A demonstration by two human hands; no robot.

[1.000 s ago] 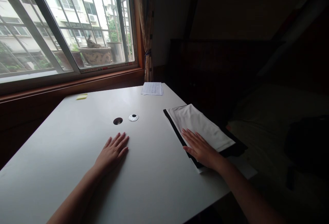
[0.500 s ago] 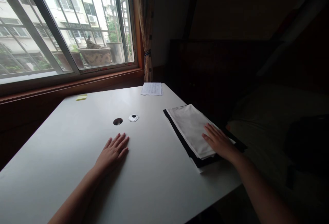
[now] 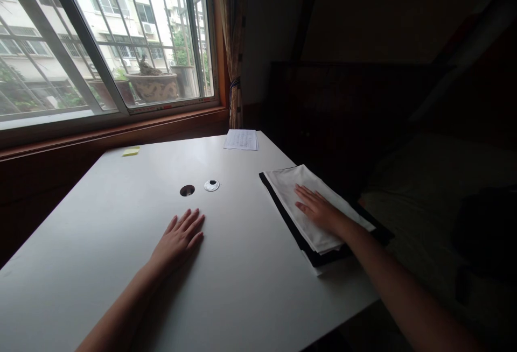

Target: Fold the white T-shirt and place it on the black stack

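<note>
The right hand point(image 3: 319, 209) was laid flat on the white cloth point(image 3: 287, 182), palm down, with the fingers held out straight. Nothing was gripped in it; the cloth was only pressed under it. The left hand point(image 3: 180, 236) was laid flat too, palm down on the bare table point(image 3: 121, 244), with the fingers stretched out and a little apart. Nothing was held in that hand. The white cloth was folded into a long shape and was set near the right edge of the table. It was stacked on a black cloth point(image 3: 278, 204), and a thin strip of the black one could be seen along its left side and near end. A round hole point(image 3: 187, 190) was seen in the table just past the left hand, with a small round cap point(image 3: 211, 185) beside it. A sheet of paper point(image 3: 241, 139) was seen at the far edge, and a yellow note point(image 3: 131, 151) at the far left. A big window point(image 3: 100, 45) with bars was seen behind the table, with a pot point(image 3: 155, 85) outside it. A curtain point(image 3: 234, 45) was hung at its right side. Little could be made out in the dark room to the right.
</note>
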